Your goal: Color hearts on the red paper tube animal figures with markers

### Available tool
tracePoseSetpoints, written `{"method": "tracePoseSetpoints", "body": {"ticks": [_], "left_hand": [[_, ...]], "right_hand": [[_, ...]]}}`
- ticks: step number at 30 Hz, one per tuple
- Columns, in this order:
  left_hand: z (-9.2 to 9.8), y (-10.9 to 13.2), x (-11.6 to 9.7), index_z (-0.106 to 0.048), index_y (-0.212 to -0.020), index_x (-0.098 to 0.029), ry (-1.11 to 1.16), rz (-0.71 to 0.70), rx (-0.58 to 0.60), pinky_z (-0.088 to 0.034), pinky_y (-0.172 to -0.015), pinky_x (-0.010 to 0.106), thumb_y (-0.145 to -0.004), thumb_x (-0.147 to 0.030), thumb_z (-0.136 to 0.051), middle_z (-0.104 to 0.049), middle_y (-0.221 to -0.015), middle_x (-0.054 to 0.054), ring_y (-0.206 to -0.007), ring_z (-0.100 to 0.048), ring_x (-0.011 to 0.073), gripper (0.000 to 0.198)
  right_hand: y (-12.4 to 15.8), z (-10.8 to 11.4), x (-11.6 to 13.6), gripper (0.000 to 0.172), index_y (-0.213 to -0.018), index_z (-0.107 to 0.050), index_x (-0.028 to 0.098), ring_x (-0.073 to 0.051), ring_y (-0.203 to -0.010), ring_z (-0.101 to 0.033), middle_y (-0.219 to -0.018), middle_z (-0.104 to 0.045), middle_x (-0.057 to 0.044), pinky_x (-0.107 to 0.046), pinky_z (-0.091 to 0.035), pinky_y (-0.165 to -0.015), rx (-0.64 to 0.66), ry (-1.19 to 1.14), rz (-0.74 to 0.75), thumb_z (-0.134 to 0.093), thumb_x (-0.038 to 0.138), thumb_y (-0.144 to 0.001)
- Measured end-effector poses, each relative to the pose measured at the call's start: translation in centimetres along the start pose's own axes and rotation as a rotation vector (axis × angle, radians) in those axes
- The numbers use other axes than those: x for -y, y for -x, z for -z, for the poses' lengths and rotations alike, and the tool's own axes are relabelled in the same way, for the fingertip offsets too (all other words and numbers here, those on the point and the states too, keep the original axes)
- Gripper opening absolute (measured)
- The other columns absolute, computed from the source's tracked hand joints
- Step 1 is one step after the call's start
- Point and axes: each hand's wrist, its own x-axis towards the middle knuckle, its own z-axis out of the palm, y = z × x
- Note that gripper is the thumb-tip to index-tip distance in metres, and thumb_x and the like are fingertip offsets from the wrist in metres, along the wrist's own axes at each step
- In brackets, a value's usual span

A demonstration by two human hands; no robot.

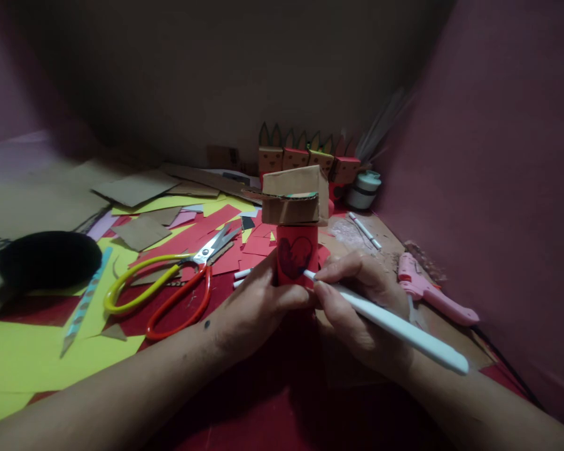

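Observation:
In the middle of the head view stands a cardboard figure with a brown box head (289, 210) and a red paper body (284, 237). A dark heart outline, partly filled in, is drawn on the body. My left hand (256, 307) is wrapped around the body's lower left side, its fingers partly hidden behind it. Between the thumb and fingers of my right hand (364, 307) is a white marker (404, 329). The marker's tip touches the lower right part of the heart.
Left lie yellow-and-red-handled scissors (204, 254), a striped pencil (87, 300), a black round object (49, 260) and paper and cardboard scraps (145, 232). Right are a pink glue gun (432, 294) and a marker (364, 230). Several box-headed figures (295, 156) and a lidded jar (364, 190) stand behind.

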Motion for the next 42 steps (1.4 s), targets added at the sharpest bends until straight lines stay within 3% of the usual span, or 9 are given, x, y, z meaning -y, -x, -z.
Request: {"method": "tracePoseSetpoints", "body": {"ticks": [11,18,25,31,36,42], "left_hand": [[0.56,0.15,0.39,-0.065,-0.090,-0.018,-0.026,0.046,0.039,-0.047,-0.084,0.034,-0.080,-0.017,-0.065,-0.063,-0.090,0.004,-0.090,-0.056,0.0211,0.010],[0.22,0.24,0.36,-0.064,-0.095,-0.020,-0.058,0.011,-0.051,-0.047,-0.090,0.034,-0.080,-0.013,-0.066,-0.064,-0.099,0.003,-0.095,-0.057,0.0202,0.016],[0.45,0.34,0.25,-0.061,-0.088,-0.020,-0.083,0.057,-0.086,-0.045,-0.084,0.034,-0.078,-0.021,-0.073,-0.060,-0.089,0.001,-0.088,-0.055,0.0202,0.016],[0.59,0.33,0.39,-0.062,-0.090,-0.020,-0.110,0.051,-0.087,-0.046,-0.084,0.035,-0.079,-0.022,-0.072,-0.063,-0.092,0.003,-0.091,-0.056,0.0216,0.015],[0.62,0.33,0.60,-0.062,-0.091,-0.019,-0.096,0.038,-0.080,-0.047,-0.083,0.035,-0.078,-0.019,-0.071,-0.064,-0.092,0.003,-0.090,-0.057,0.0213,0.016],[0.55,0.29,0.68,-0.063,-0.092,-0.019,-0.071,0.027,-0.065,-0.048,-0.082,0.035,-0.076,-0.017,-0.067,-0.063,-0.091,0.004,-0.090,-0.058,0.0222,0.017]], "right_hand": [[-0.25,-0.04,0.52,0.012,-0.082,-0.061,0.023,-0.007,-0.046,-0.050,-0.061,-0.056,0.006,-0.018,-0.041,-0.043,0.013,-0.013,-0.037,-0.067,0.013,-0.083],[0.19,-0.24,0.07,0.012,-0.088,-0.062,0.024,-0.007,-0.047,-0.049,-0.064,-0.056,0.006,-0.019,-0.041,-0.042,-0.039,0.022,-0.040,-0.068,0.014,-0.087],[0.27,-0.15,0.15,0.016,-0.096,-0.059,0.026,-0.009,-0.044,-0.044,-0.057,-0.049,0.009,-0.022,-0.036,-0.039,-0.012,-0.032,-0.050,-0.067,0.014,-0.089],[-0.02,-0.35,0.23,0.019,-0.092,-0.062,0.025,-0.011,-0.055,-0.053,-0.070,-0.059,0.003,-0.025,-0.043,-0.048,-0.022,-0.061,0.073,-0.065,0.007,-0.085],[-0.06,-0.68,-0.03,0.020,-0.091,-0.063,0.024,-0.010,-0.058,-0.051,-0.071,-0.056,0.004,-0.025,-0.042,-0.051,-0.044,-0.101,0.051,-0.064,0.005,-0.084],[0.04,-0.43,-0.08,0.015,-0.089,-0.062,0.021,-0.010,-0.055,-0.048,-0.071,-0.056,0.003,-0.026,-0.037,-0.048,0.021,-0.113,0.040,-0.064,0.007,-0.086]]}}
